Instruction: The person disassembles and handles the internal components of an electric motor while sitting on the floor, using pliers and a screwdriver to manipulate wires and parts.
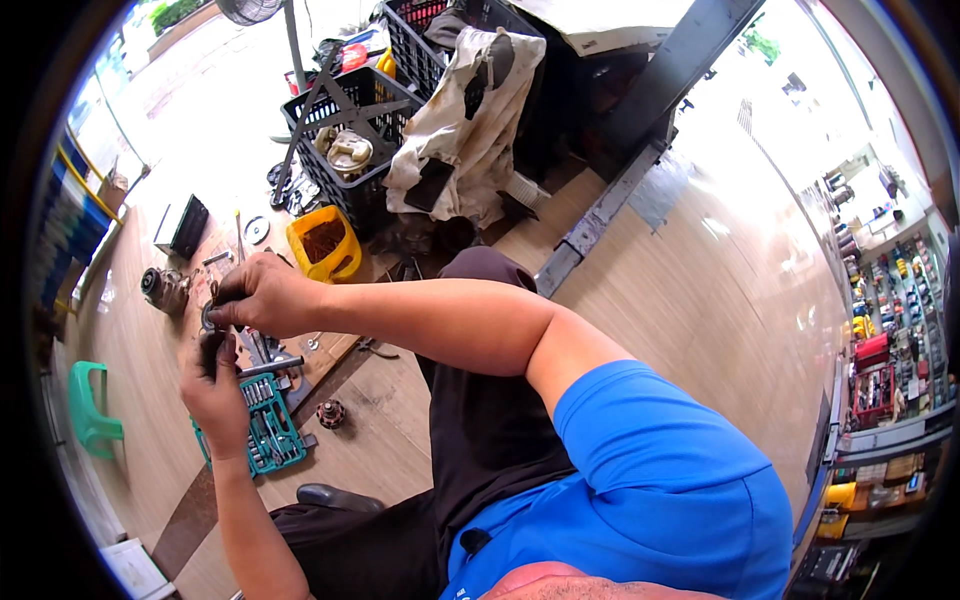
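Observation:
In front of me at the left, my left hand and my right hand pinch a small dark metal ring between their blackened fingertips. The fingers partly cover it. Below my hands a teal socket set case lies open on the floor, with a metal bar by its far edge. Just beyond my hands rests a round metal housing like an alternator part. A small round rotor-like part sits right of the case. Loose tools and small parts lie on brown cardboard.
A yellow cut-open container with rust-brown contents stands beyond my right hand. Behind it are a black crate and a stained cloth. A steel beam slants at the right. A green stool is far left; stocked shelves line the right.

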`<state>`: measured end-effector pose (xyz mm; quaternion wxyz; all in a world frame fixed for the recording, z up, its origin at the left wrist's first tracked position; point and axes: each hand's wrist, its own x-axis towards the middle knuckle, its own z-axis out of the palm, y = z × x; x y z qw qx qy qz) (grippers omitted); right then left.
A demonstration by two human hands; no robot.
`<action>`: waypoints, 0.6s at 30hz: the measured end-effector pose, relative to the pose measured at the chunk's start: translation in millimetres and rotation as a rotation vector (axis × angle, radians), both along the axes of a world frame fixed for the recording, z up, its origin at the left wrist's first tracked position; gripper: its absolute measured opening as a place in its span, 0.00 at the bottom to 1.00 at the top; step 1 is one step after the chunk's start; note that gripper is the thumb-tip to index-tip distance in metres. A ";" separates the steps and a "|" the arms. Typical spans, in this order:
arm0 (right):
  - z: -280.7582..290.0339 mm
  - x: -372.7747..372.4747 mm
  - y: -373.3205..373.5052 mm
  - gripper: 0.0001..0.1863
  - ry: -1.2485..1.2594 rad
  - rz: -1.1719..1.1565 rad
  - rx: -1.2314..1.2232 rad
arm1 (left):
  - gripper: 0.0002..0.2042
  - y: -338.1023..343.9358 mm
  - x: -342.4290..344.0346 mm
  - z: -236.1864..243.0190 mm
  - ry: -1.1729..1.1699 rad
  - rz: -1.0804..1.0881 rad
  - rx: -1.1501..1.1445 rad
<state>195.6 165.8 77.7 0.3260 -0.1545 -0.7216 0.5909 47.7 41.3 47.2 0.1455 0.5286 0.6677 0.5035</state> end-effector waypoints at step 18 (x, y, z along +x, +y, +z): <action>13.3 4.3 -2.5 0.08 0.103 0.137 -0.086 | 0.09 -9.7 -2.8 9.3 -0.631 -0.313 -0.029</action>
